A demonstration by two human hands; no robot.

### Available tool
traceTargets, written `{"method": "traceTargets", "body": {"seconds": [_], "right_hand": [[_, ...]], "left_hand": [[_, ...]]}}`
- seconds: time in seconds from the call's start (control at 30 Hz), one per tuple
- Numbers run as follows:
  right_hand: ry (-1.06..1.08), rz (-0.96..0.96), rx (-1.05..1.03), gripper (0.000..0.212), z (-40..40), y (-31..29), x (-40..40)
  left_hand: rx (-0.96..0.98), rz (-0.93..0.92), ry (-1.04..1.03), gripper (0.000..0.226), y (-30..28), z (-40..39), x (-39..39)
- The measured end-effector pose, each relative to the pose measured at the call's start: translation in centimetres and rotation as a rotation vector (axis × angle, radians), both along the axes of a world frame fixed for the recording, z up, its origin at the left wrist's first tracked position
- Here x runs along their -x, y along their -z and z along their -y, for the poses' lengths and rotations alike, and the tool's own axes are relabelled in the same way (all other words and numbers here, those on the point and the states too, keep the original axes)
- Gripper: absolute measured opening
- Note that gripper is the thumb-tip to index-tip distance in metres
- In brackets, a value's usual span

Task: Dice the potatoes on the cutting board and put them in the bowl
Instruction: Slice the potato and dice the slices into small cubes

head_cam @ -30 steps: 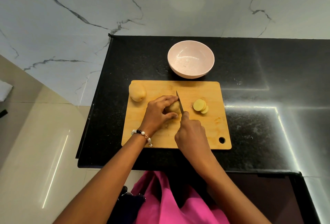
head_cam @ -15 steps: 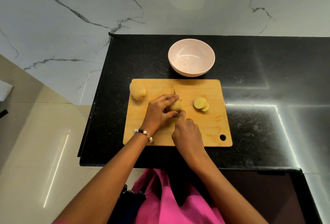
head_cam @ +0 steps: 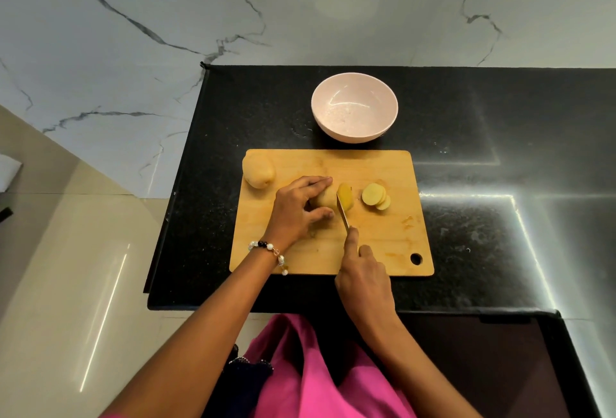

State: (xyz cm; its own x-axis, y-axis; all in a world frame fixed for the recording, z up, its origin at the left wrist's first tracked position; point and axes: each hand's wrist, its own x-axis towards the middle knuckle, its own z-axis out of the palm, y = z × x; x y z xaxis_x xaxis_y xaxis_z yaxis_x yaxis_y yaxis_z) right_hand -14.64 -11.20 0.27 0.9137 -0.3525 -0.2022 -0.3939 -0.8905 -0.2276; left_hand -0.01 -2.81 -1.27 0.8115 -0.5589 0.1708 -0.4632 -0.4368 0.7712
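Left hand (head_cam: 296, 209) grips potato (head_cam: 325, 199), long axis left-right | right hand (head_cam: 365, 279) clamps knife (head_cam: 342, 212)

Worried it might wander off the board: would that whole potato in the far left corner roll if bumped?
Probably a little: the whole potato looks rounded and uncut, with no flat face, and it sits at the cutting board corner. It looks solid and stiff.

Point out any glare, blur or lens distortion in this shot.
Head view: bright glare streaks cross the black counter at right; the wide lens bends its edges; the board, knife and slices look sharp, without motion blur.
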Motion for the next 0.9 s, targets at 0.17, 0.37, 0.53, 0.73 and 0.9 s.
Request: {"method": "traceTargets", "body": {"seconds": [0.17, 0.37, 0.53, 0.73, 0.9], "right_hand": [[0.023, -0.022, -0.007, 0.059, 2.9, -0.1, -0.4], [0.030, -0.019, 0.046, 0.062, 6.7, 0.3, -0.9], [0.012, 0.014, 0.076, 0.061, 8.8, 0.0, -1.6], [0.032, 0.030, 0.062, 0.059, 10.3, 0.1, -2.8], [0.046, 0.107, -0.079, 0.052, 8.8, -0.6, -2.6]], "left_hand": [[-0.003, 0.003, -0.020, 0.060, 0.0, 0.1, 0.1], [0.002, 0.003, -0.040, 0.061, 0.1, 0.3, 0.4], [-0.006, -0.001, -0.047, 0.061, 0.0, 0.3, 0.5], [-0.020, -0.002, -0.051, 0.062, 0.0, 0.3, 0.6], [-0.018, -0.007, -0.057, 0.062, 0.0, 0.3, 0.6]]}}
